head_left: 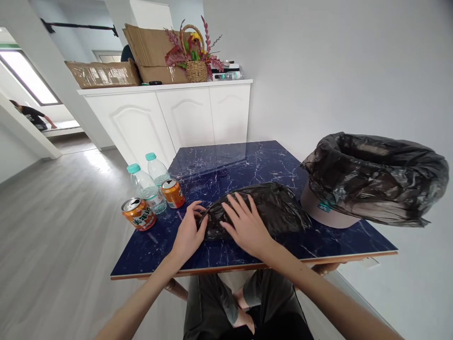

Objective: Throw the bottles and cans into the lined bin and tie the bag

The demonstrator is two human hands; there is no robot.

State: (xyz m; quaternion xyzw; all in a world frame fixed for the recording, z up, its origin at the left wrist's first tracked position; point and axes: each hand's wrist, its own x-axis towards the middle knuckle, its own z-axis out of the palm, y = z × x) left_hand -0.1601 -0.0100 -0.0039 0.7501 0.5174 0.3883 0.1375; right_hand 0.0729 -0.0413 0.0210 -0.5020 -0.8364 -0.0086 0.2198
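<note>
On blue table (247,163), black bag (269,208) flat under right hand (244,226), left hand (189,231) pinching edge.

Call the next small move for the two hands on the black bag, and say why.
Likely: sweep the right hand rightward along the black bag to press it flat. The left hand grips the bag's left end, the right hand lies open on top, and the bag looks puffed and wrinkled on the table.
</note>
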